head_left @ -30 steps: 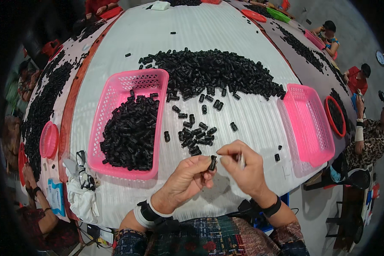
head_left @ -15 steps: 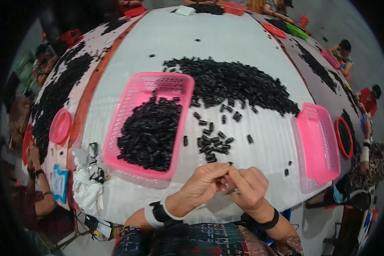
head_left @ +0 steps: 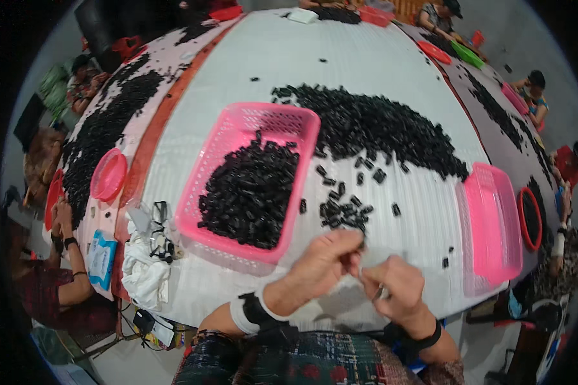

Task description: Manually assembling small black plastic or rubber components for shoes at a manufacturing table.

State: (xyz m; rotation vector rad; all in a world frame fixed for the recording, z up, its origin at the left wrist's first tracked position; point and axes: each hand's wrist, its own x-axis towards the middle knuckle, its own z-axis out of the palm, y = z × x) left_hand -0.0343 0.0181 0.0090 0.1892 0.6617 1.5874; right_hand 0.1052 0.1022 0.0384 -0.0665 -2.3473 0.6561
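Observation:
Both hands are low in the middle, in front of a small cluster of short black plastic pieces [head_left: 343, 212]. My left hand [head_left: 321, 263] is closed, with a small black piece [head_left: 363, 241] showing at its fingertips. Beside it, my right hand [head_left: 398, 289] is closed in a pinch; a greyish glint shows under its fingers, too small to name. The fingertips of the two hands are slightly apart. To the left stands a pink basket [head_left: 192, 221] heaped with the same black pieces. A large pile of pieces [head_left: 379, 128] spreads beyond the hands.
At right is a second, shallow pink basket [head_left: 494, 224] with a bare bottom. White cloth [head_left: 144, 273] with eyeglasses [head_left: 160, 237] and a blue packet [head_left: 101, 256] lie at left. Other people sit round the table with their own piles and red, pink and green baskets.
My hands have drawn slightly apart, the right one lowering a little. The whole view has shifted, so the table things appear further right. The baskets and pile look the same.

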